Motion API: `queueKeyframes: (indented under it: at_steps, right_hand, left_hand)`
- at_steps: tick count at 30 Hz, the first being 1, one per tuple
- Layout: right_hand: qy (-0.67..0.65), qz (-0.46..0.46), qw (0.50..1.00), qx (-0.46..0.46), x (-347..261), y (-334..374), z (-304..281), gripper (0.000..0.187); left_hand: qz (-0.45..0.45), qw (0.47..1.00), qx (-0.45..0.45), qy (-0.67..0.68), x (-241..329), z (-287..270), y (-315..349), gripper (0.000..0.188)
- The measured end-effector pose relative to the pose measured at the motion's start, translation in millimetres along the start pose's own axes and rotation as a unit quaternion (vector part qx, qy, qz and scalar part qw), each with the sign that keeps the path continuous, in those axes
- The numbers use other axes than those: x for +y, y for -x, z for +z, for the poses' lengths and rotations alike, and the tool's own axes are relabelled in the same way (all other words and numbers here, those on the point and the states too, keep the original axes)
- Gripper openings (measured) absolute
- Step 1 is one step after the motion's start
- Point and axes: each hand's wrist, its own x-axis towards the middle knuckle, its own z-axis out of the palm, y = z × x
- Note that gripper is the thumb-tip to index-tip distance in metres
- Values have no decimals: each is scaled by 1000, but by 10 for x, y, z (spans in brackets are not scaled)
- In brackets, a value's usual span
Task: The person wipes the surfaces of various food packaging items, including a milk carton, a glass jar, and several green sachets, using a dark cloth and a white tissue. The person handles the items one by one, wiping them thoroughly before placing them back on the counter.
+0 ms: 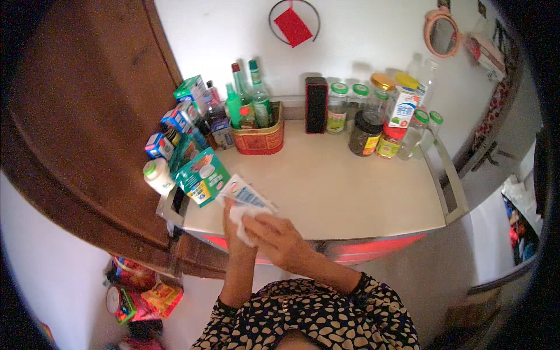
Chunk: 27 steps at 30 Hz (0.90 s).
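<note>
Above the front edge of the pale tabletop (326, 186), my left hand (234, 239) grips a white carton with blue print (249, 195), held tilted. My right hand (281, 242) presses a crumpled white cloth or tissue (239, 220) against the carton's near end, its fingers closed on it. Slight blur covers both hands, and part of the carton is hidden by them. Just beyond the carton, to the left, lies a green pouch (204, 177).
A red and gold tin (259, 141) holds several green bottles. Boxes and a white bottle (157, 176) crowd the left end. A black speaker (315, 105), glass jars (336, 111) and another milk carton (402, 107) line the back. A metal rail (452, 181) edges the right side.
</note>
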Motion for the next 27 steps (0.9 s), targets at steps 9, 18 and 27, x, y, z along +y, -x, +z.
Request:
queueKeyframes:
  at_steps: [9, 18, 27]
  right_hand:
    - [-233, 359, 886, 179, 189, 179, -240, 34]
    - [-507, 413, 730, 199, 173, 402, 218, 35]
    - [-380, 534, 755, -33, 55, 512, -388, 30]
  left_hand:
    - [34, 997, 42, 46, 4, 304, 83, 46]
    - [90, 993, 56, -57, -312, 537, 175, 61]
    - [151, 970, -4, -189, -419, 617, -45, 58]
